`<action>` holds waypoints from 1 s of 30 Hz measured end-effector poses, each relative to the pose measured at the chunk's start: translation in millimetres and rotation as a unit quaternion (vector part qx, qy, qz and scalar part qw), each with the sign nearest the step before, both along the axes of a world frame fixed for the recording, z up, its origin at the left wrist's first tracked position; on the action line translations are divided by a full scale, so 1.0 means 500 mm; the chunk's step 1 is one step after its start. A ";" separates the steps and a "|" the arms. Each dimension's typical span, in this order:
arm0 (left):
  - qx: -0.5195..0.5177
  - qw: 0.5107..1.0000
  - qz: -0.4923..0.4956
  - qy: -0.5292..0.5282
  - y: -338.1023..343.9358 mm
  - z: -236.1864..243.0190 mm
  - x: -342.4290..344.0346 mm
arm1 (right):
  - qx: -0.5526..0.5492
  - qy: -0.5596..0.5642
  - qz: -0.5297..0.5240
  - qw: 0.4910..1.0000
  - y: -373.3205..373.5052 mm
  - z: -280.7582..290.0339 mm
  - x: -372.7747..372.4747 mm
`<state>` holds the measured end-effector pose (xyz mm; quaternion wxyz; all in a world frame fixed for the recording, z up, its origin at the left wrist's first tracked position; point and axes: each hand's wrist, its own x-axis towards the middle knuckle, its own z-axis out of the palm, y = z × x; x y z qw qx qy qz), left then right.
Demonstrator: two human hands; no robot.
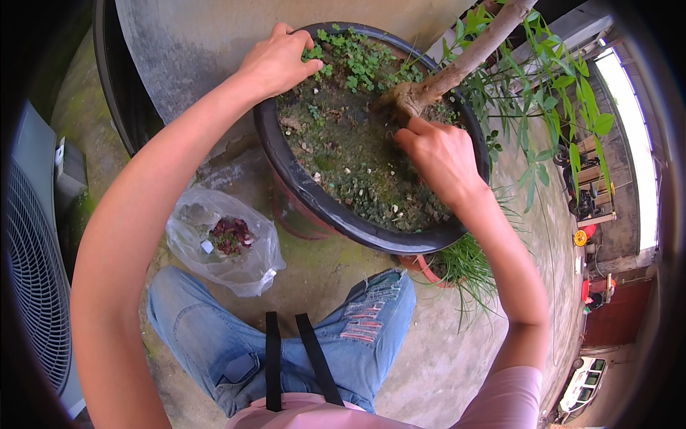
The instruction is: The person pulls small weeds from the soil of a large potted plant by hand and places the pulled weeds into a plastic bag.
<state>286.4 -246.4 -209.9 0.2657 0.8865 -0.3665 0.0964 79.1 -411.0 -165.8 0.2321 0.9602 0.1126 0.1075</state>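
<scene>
- The left hand is placed over the far-left rim of the black pot, fingers bent at small green plants; whether any are pinched cannot be told.
- The right hand is held beside the trunk, fingers curled; its contents cannot be made out.
- The plants are spread across the pot's far-side soil.

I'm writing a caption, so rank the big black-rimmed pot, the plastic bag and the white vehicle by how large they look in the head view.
1. Black-rimmed pot
2. Plastic bag
3. White vehicle, though it looks smallest partly from being farther away
</scene>
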 end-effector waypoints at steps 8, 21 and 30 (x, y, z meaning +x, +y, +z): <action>0.009 1.000 0.002 -0.016 -0.003 -0.006 0.001 | 0.010 0.104 0.071 0.992 -0.021 0.031 0.033; -0.004 1.000 -0.004 -0.003 -0.011 -0.003 0.001 | 0.147 -0.065 -0.055 0.985 0.041 0.047 -0.051; 0.016 1.000 0.006 0.022 -0.005 0.004 -0.001 | -0.039 0.059 -0.028 0.997 0.008 0.019 0.015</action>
